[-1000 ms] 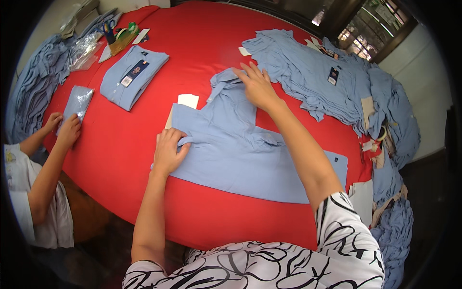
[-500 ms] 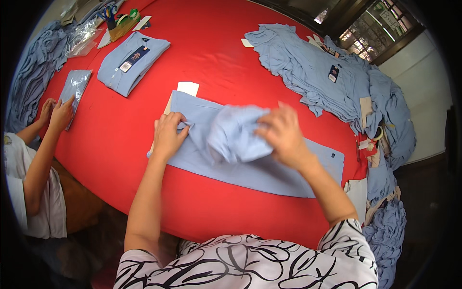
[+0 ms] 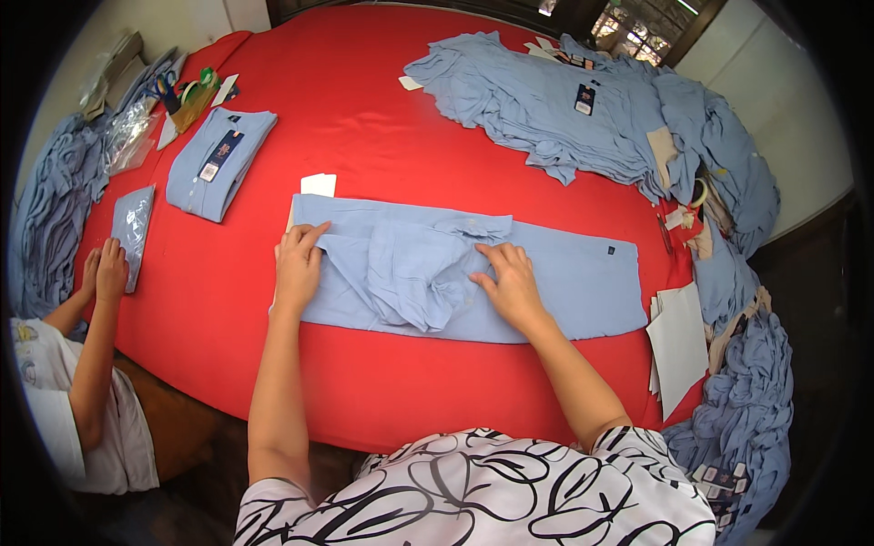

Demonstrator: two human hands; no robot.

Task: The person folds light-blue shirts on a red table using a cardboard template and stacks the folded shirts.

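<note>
A light blue shirt (image 3: 574,282) lies lengthwise before me, folded into a long strip with a small dark label near its right end. Over its left half spreads a loose, wrinkled sleeve (image 3: 410,268). My left hand (image 3: 299,270) is at the shirt's left end, fingers closed on the cloth by a fold; the thumb is mostly hidden. Against the sleeve's right edge rests my right hand (image 3: 512,287), thumb and fingers apart on the fabric. White card (image 3: 318,186) sticks out beyond the shirt's upper left corner.
A red-covered table (image 3: 364,109) bears a folded, tagged shirt (image 3: 218,164) and a heap of blue shirts (image 3: 546,109). White sheets (image 3: 678,341) lie at the right edge. At left, a co-worker's hands (image 3: 107,271) touch a bagged shirt (image 3: 134,227). Scissors and tape (image 3: 187,96) stand farther back.
The sleeve, bunched and lifted in my right hand before, now lies spread over the shirt. My right hand has lowered onto the cloth. The whole view has shifted a little.
</note>
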